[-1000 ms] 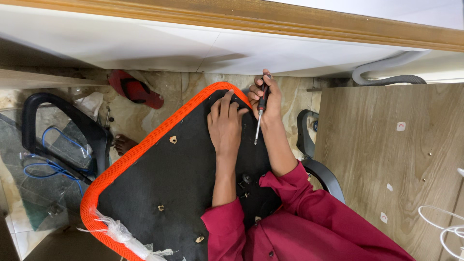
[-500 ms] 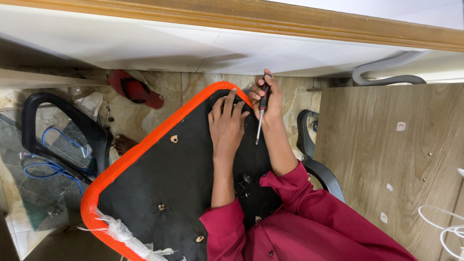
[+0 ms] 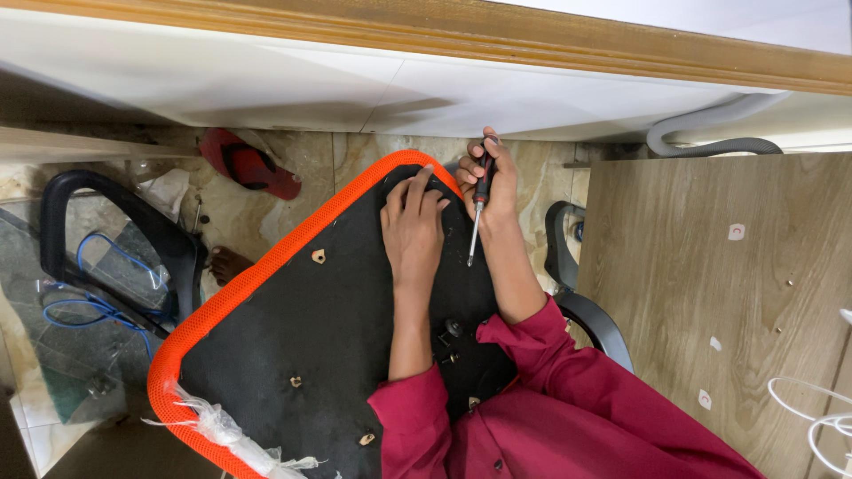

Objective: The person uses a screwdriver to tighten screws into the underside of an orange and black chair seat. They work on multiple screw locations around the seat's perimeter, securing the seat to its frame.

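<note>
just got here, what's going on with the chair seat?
A person in a red shirt has an upturned chair seat in front of them, black underside up, orange mesh rim around it. The left hand lies flat on the underside near its top edge. The right hand holds a screwdriver, tip pointing down at the black panel. A black armrest lies beside the seat.

black seat base (image 3: 337, 328) with orange mesh rim (image 3: 266, 266), maroon sleeves (image 3: 568, 390)

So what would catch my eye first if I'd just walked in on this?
Probably the black chair seat with its bright orange rim, lying underside up in the middle. The left hand lies flat on it, and beside it the right hand has its grip on a screwdriver pointing down at the seat. A red slipper lies on the floor behind.
</note>
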